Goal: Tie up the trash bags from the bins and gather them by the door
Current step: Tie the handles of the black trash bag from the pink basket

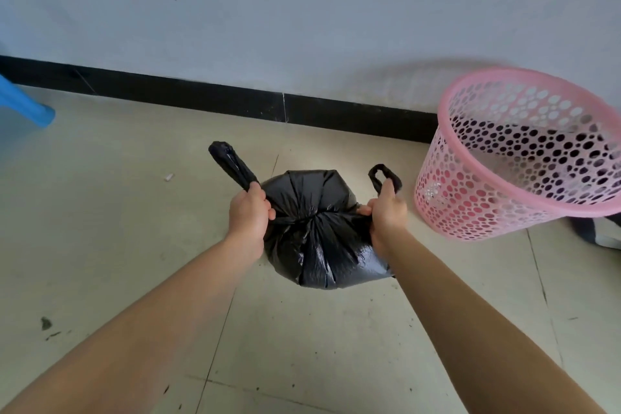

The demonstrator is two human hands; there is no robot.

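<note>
The person is pulling a knot tight. The left hand (248,212) is gripping one handle loop (232,165) of the black trash bag (316,245) and the right hand (386,212) is clenching the other loop (384,176), drawn apart to cinch the gathered neck. The bag is sitting on the tiled floor (302,346), just beside the pink mesh bin (504,178), likely its source.

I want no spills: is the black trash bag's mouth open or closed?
Closed: the black bag is cinched at a crossing, left hand and right hand each gripping one of its handles.
</note>
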